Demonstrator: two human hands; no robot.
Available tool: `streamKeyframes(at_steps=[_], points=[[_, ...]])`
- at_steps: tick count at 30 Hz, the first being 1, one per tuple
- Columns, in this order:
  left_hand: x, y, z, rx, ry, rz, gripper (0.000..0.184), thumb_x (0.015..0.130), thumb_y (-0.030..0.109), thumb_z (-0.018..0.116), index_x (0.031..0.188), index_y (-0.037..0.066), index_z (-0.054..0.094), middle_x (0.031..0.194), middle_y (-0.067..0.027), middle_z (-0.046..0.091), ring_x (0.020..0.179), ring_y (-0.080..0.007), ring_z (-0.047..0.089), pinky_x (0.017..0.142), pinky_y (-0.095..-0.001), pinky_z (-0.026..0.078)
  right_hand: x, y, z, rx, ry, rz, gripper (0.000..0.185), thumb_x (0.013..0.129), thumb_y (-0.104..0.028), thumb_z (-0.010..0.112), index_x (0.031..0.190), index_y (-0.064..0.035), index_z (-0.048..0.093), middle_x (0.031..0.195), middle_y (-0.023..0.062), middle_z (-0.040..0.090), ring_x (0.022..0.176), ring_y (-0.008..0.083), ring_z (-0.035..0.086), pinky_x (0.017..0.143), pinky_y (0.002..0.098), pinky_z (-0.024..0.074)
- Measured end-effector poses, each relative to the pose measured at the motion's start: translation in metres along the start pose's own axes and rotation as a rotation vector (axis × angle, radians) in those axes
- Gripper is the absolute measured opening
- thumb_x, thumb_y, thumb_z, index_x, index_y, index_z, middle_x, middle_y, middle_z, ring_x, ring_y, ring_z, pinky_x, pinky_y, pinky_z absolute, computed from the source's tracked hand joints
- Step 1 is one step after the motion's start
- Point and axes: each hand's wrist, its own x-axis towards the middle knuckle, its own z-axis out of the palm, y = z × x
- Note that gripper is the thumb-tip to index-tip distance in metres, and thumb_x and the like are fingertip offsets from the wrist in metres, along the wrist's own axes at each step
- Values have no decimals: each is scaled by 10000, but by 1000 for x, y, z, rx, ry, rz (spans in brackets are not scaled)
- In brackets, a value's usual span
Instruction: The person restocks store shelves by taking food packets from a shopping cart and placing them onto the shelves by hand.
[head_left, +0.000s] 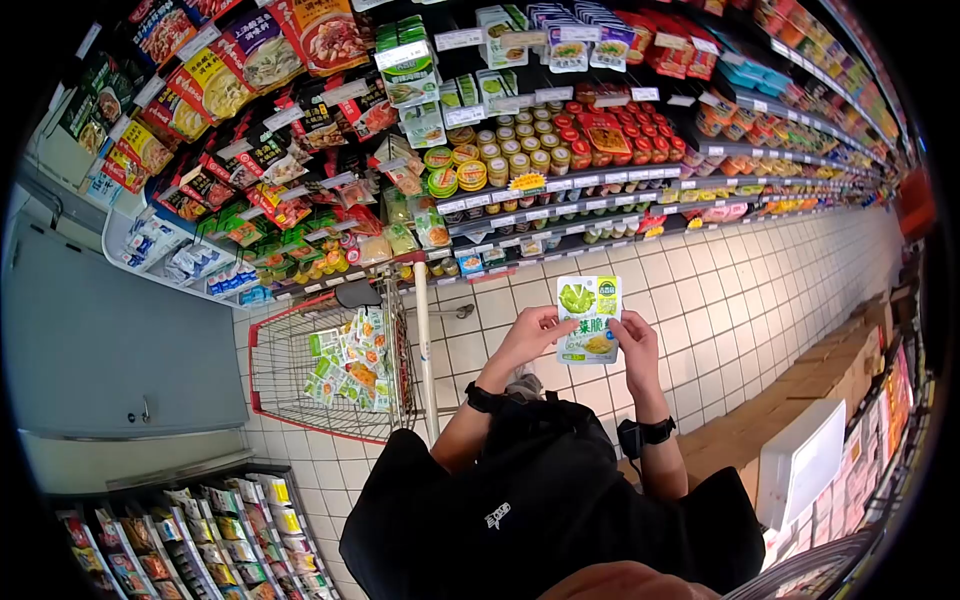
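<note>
A white and green food pouch point(588, 322) with a picture of leafy vegetable is held upright in front of my body. My left hand point(532, 335) pinches its left edge, the thumb lying over the front. On the opposite edge, my right hand point(636, 345) grips the pouch between thumb and fingers. To the left stands a wire shopping cart point(268, 345) with a red rim. Several similar pouches point(352, 362) lie heaped inside it.
Ahead run stocked shelves point(570, 185) with jars point(518, 152) and hanging packets point(250, 60). A grey door point(120, 320) is at left, a packet rack point(200, 530) at lower left. Cardboard boxes point(780, 385) and a white box point(802, 462) line the right side of the tiled floor point(690, 290).
</note>
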Motion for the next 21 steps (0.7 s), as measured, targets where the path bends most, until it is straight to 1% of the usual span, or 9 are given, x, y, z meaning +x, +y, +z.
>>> streamKeyframes(at_steps=[1,2,5,9,11,12,14,18,21], points=[[9,1,-6,1,33,25,249,903,243,697,1009,18,712,729,19,633,613,-43,479,535,-229,382,14,-3,3,-6,-15,0,142,915,-47,638,1038,22,640,946,54,697,877,82,621,778,210,467],[16,1,-11,-11,56,33,254,906,244,693,997,7,706,741,7,647,637,-51,517,567,-232,415,27,-6,7,-16,-39,-12,149,913,-48,640,1046,20,644,943,50,696,865,79,618,773,209,465],[31,10,-27,-38,126,-3,254,905,231,694,1009,-1,697,769,-1,665,671,-57,554,615,-230,449,60,-11,13,-31,-79,-4,162,910,-50,646,1058,16,654,932,41,692,843,74,614,757,207,461],[43,5,-44,-125,220,34,239,897,203,704,1015,-5,695,791,-10,678,703,-58,572,645,-230,466,96,-5,23,-9,-111,40,178,908,-53,653,1072,15,665,917,34,686,813,70,610,726,208,461],[44,3,-53,-74,252,50,253,893,155,704,1092,2,672,865,-24,688,740,-60,580,668,-229,474,113,-1,33,-19,-141,45,171,908,-59,655,1061,16,666,904,33,691,801,69,613,717,208,465],[43,2,-56,-76,260,40,253,893,155,704,1092,2,672,865,-24,688,740,-60,580,668,-229,474,121,-1,38,-51,-180,51,163,909,-60,655,1051,20,667,898,33,693,794,68,615,713,209,467],[43,2,-61,-156,449,29,302,893,123,695,1166,7,638,958,-42,690,781,-64,590,688,-237,487,135,-1,49,-103,-246,37,144,912,-58,649,1021,33,666,892,39,701,796,72,630,715,212,481],[49,-22,-84,-189,497,23,351,897,107,686,1224,9,604,1017,-59,683,818,-76,604,719,-239,495,166,4,69,-208,-363,35,145,913,-50,642,1017,49,663,908,54,705,834,86,643,734,216,497],[58,-24,-99,-162,524,33,354,903,108,679,1233,3,604,1029,-68,685,864,-88,617,756,-239,496,190,14,82,-155,-406,30,148,910,-59,650,1013,46,669,892,46,703,818,86,640,724,220,494]])
